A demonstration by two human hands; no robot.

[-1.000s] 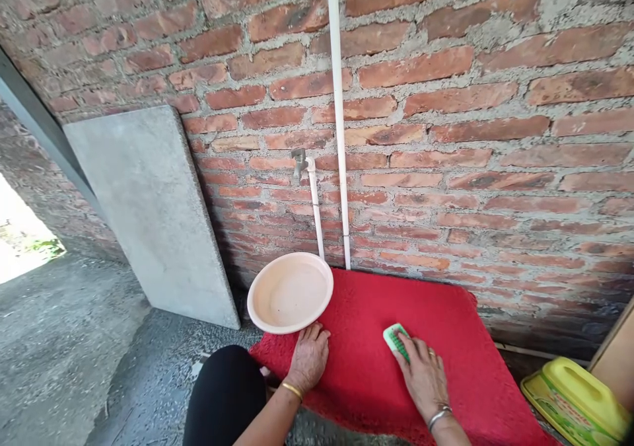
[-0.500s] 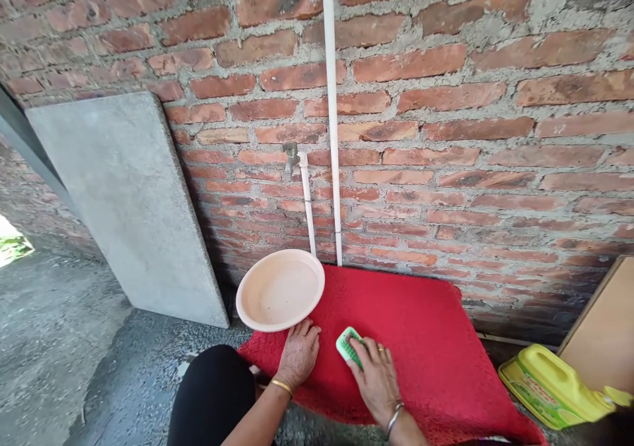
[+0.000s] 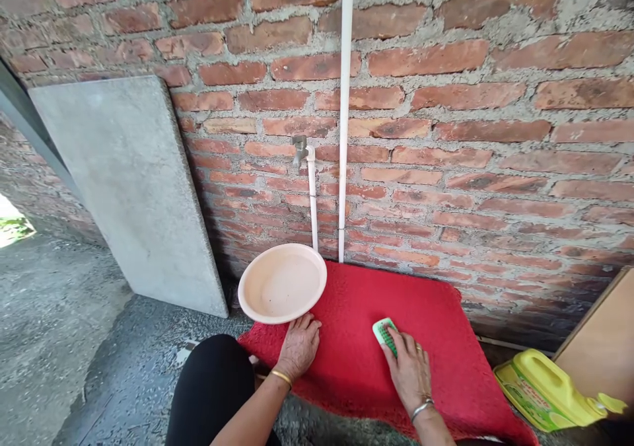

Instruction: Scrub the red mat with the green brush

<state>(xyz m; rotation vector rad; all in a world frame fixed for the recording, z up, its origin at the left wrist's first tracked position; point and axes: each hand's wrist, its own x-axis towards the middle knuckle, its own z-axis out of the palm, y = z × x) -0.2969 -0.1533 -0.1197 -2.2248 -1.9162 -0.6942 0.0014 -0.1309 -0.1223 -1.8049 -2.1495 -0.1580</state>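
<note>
A red cloth or mat [image 3: 356, 360] is spread over a low surface before me. My right hand [image 3: 411, 370] grips a green and white scrub brush [image 3: 385, 337] against the red fabric, right of its middle. Flat on the cloth's left part lies my left hand [image 3: 300, 347], fingers stretched forward and holding nothing. Its fingertips reach the near rim of a pale pink basin [image 3: 282, 284]; whether they touch it I cannot tell. The basin sits tilted on the back left corner, with a few dark specks inside.
Behind stands a brick wall [image 3: 446, 188] with a tap [image 3: 300, 148] and a tall white pipe [image 3: 345, 102]. A grey slab [image 3: 133, 188] leans at left. On the right are a yellow jug [image 3: 549, 390] and a tan board [image 3: 601, 340]. The floor [image 3: 113, 380] looks wet.
My right hand has slid the brush to the right across the red cloth. My left hand stays by the basin. The view has shifted slightly.
</note>
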